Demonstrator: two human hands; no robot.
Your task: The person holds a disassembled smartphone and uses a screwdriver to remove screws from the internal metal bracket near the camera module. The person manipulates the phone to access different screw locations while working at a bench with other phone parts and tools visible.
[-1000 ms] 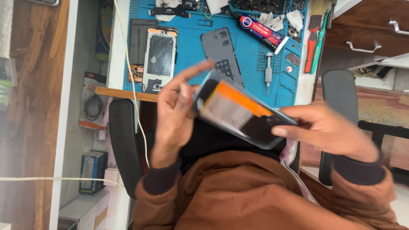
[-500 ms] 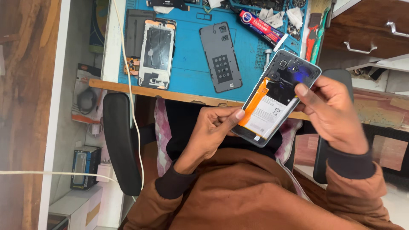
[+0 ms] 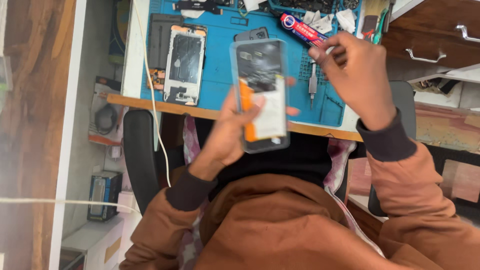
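My left hand (image 3: 225, 135) holds an opened phone (image 3: 262, 95) upright above the desk edge, its inside facing me, with a white battery and an orange strip showing. The phone is blurred. My right hand (image 3: 360, 75) is off the phone and up over the blue work mat (image 3: 220, 60), fingers loosely bent with nothing seen in them. Its fingertips sit at the nozzle end of a red and blue glue tube (image 3: 300, 27), just above a small screwdriver (image 3: 312, 87) lying on the mat.
A stripped phone frame (image 3: 185, 65) and a dark panel (image 3: 160, 35) lie on the mat's left; a dark back cover (image 3: 252, 34) peeks out behind the held phone. A white cable (image 3: 150, 100) hangs off the desk. Chair armrest (image 3: 140, 155) at left, wooden drawers (image 3: 435, 30) at right.
My right hand let go of the phone and moved up to the glue tube. My left hand took the phone alone and turned it upright toward the middle.
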